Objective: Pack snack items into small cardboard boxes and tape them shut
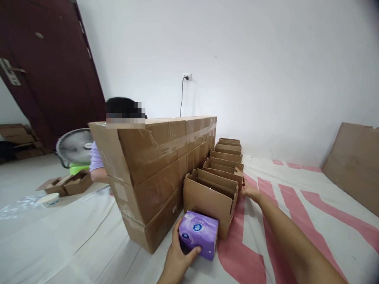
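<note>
Standing three high, the taped cartons close off the left, with a row of open cardboard boxes running back alongside. The purple tissue pack lies crosswise against the nearest box, the left hand grip clasping its end. The right hand rests spread against a box's side.

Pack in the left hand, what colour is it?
Purple pack, with small blue-and-white round marks, held by the left hand; head view shows it.
</note>
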`<state>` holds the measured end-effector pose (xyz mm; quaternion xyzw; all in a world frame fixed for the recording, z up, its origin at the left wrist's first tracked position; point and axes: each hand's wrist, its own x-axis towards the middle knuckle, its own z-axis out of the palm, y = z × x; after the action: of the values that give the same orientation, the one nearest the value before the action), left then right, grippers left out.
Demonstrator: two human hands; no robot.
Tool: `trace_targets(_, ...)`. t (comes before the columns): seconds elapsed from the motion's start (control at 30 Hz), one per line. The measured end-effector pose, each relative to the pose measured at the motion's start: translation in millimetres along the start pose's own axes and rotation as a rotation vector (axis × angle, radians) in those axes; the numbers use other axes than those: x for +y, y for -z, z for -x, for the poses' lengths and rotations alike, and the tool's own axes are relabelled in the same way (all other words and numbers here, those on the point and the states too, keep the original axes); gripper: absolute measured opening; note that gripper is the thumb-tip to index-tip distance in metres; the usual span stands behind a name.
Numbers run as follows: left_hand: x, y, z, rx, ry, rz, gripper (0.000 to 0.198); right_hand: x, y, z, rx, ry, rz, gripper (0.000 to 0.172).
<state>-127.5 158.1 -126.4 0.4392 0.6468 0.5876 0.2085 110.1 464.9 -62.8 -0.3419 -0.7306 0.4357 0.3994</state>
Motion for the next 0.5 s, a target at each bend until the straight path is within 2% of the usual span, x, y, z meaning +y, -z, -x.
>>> trace_targets(0.23, 0, -2.2, 1, 0.008, -0.001, -0.057, 0.097, 18, -21, -7, 0.067, 0.071, -0.064, 0.124)
trace_targets(0.4, -1, -3.5, 1, 0.028, 0.021, -0.127, 0.093, 25, -28, 0, 0.177, 0.095, -0.033, 0.116)
trace_targets(0.5, -3, -1.2, -1, -0.023, 0.052, -0.133, 0.096, 22, -32, 2, 0.243, 0.106, -0.011, 0.108)
